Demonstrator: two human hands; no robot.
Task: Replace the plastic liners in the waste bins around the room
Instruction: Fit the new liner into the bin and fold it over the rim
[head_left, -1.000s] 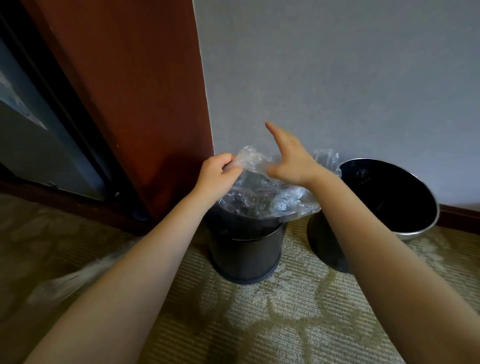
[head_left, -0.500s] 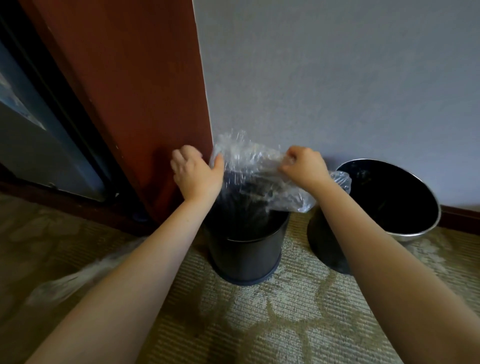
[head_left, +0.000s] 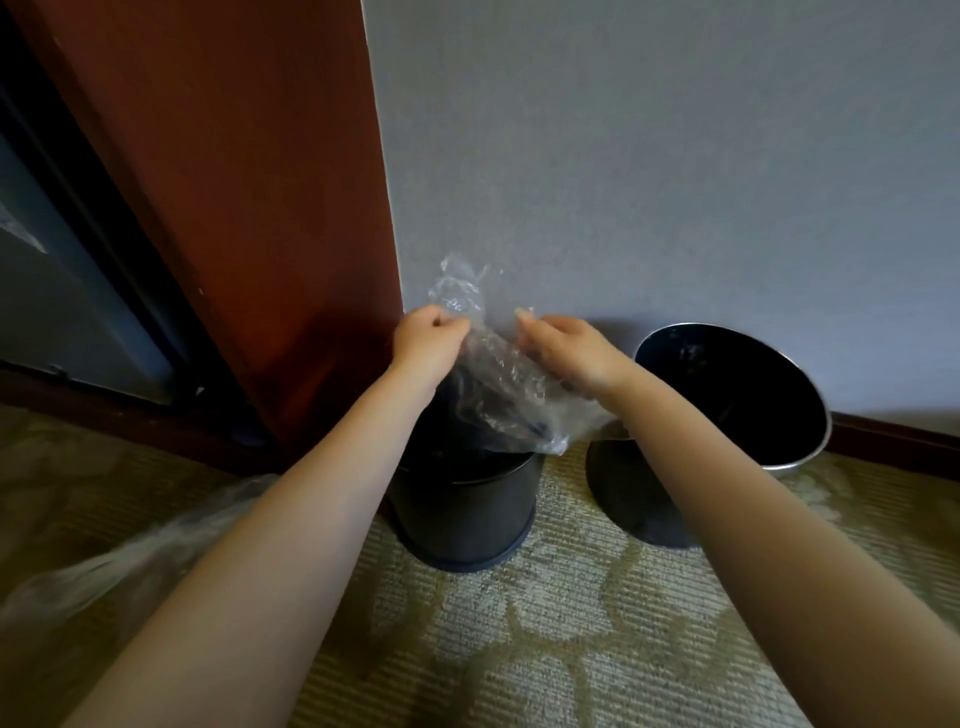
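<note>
Nearest to me is the patterned carpet (head_left: 519, 623). On it, at the near left, lies a blurry lump of clear plastic (head_left: 130, 566). I think it is an old bag, but I cannot be sure.

A bit farther stands the small black bin (head_left: 467, 509), upright. Just above its mouth is the clear liner (head_left: 498, 384), bunched up, with its low end at the rim. My left hand (head_left: 423, 345) pinches its top edge with curled fingers. My right hand (head_left: 571, 353) lies on the bag, but I cannot tell if it grips.

To the right, the second bin (head_left: 639, 499) is tipped over, and I see no bag in it.

Behind are the grey wall (head_left: 649, 156) and the brown wood panel (head_left: 249, 182).

I think the bag is not yet opened or fitted. Both bins need doing.
</note>
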